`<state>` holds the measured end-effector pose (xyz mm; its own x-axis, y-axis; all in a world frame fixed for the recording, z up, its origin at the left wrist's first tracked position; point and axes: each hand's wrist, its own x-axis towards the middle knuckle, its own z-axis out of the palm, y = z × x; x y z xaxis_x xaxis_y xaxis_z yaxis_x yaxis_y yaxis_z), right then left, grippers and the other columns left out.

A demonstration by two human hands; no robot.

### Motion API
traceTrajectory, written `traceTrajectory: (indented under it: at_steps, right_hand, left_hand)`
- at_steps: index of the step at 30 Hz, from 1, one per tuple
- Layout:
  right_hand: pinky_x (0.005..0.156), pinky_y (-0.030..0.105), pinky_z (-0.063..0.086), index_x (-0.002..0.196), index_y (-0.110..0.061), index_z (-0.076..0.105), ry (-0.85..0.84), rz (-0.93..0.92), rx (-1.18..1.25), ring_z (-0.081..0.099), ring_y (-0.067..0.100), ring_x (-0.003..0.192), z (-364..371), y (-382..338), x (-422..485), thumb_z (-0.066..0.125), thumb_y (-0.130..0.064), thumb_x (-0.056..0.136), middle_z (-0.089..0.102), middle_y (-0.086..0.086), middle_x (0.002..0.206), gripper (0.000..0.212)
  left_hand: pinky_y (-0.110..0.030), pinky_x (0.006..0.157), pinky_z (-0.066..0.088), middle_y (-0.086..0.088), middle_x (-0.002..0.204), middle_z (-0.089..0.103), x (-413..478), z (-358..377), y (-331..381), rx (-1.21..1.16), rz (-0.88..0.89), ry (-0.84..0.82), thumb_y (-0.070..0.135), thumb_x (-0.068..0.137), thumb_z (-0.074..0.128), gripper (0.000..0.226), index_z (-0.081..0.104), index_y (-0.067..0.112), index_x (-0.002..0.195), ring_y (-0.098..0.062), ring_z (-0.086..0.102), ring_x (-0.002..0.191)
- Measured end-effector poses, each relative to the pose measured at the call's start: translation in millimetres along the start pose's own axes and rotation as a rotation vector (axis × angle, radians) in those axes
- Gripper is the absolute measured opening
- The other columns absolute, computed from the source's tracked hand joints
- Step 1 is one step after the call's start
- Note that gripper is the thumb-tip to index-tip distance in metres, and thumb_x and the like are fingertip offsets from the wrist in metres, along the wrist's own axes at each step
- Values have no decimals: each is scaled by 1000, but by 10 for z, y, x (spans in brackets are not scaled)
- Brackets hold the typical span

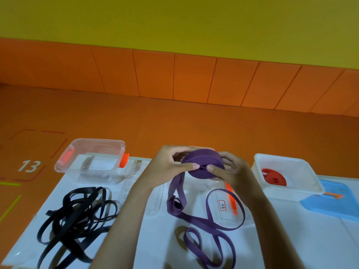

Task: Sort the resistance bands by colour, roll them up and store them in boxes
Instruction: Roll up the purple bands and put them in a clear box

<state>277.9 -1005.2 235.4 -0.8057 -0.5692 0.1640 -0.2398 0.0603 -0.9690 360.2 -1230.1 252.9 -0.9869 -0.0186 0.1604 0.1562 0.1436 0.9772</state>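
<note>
- Far left: clear box with orange latches [91, 164], lid off, apparently empty; no risk here beyond a stray elbow nudging it off the white table [147, 239].
- Near left: black bands [77, 216] heaped in a loose tangle, unrolled; likely to snag on one another when lifted, dragging the whole heap along.
- Centre: left hand [171, 167] closed on the near-left rim of the purple roll [203, 165], thumb pressed against the face.
- Centre: roll held above the table, over a clear box [225, 208] with a small label; elastic coil probably under tension, so a slackened pinch could let it spring open and undo the winding.
- Centre right: right hand [231, 171] gripping the right side of the roll, thumb tip meeting the left thumb at the crossing strip.
- Near centre: loose purple tail [206, 226] hanging from the roll and looping in figure-eights across the table and box; twists may wind in unevenly, or a loop may catch the box edge and tug it.
- Far right: white box [287, 177] holding a rolled red band [274, 177]; blue lid [332, 200] beside it; mixing colours possible if the purple roll drops here.
</note>
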Motion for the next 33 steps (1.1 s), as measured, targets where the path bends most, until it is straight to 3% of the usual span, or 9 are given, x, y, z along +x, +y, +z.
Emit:
traceTrajectory:
  at_steps: [3,6,9,15,19,23,28,30,33]
  right_hand:
    - [75,35,66,103,-16,75,75,51,245,77,31,102,31,16,-9,84,-21,82,77,10,112,23]
    - [81,40,64,109,-4,68,18,94,341,74,36,108,69,103,-67,84,-22,85,73,18,118,34]
    - [80,27,62,111,-17,70,-69,110,95,76,24,104,41,77,-82,85,-28,81,78,4,110,35]
    - [63,32,64,95,-31,79,49,118,49,79,25,89,20,-81,-8,70,-35,97,80,4,94,10]
    - [72,39,65,94,-35,78,69,68,-91,78,19,92,28,-83,24,64,-43,97,80,-4,94,16]
    - [74,26,64,104,-56,72,-48,10,-117,76,8,99,8,-152,29,74,-43,92,78,-18,106,18]
    - [64,35,66,98,-29,77,50,59,98,78,24,95,22,-108,23,75,-28,91,79,1,108,7]
    - [71,37,66,100,-28,74,3,86,120,78,24,99,30,-73,0,74,-30,92,78,3,110,9]
    - [91,32,61,106,-36,74,-139,37,-157,74,13,107,-14,-88,3,80,-44,84,78,-10,109,24]
  left_hand:
    - [-18,82,55,5,98,80,-4,53,-7,-108,-30,69,21,85,89,39,77,26,122,-7,73,90]
    - [-25,81,59,-1,94,81,-4,8,-42,-93,-82,92,20,82,92,27,81,21,107,-15,77,92]
    - [-24,74,60,-3,94,82,4,-68,-43,-10,-104,14,18,81,93,23,82,17,101,-20,79,88]
    - [-25,74,56,-4,91,82,20,-35,-63,11,-134,1,18,80,93,29,77,20,105,-19,76,82]
    - [-20,72,56,-2,92,82,31,-23,-90,-21,-116,14,20,80,93,23,79,23,99,-11,75,81]
    - [-23,73,59,0,93,82,50,-36,-74,-18,-103,-2,22,80,93,23,81,24,100,-12,76,83]
    - [-14,67,52,14,80,76,88,-37,-21,-28,-80,11,19,81,93,27,80,21,105,-1,69,74]
    - [-20,66,54,9,78,77,97,-94,0,18,-99,-7,17,80,93,23,81,19,100,-6,71,73]
    - [-31,75,63,3,92,82,119,-146,54,151,-71,-73,20,77,95,25,82,20,99,-14,78,88]
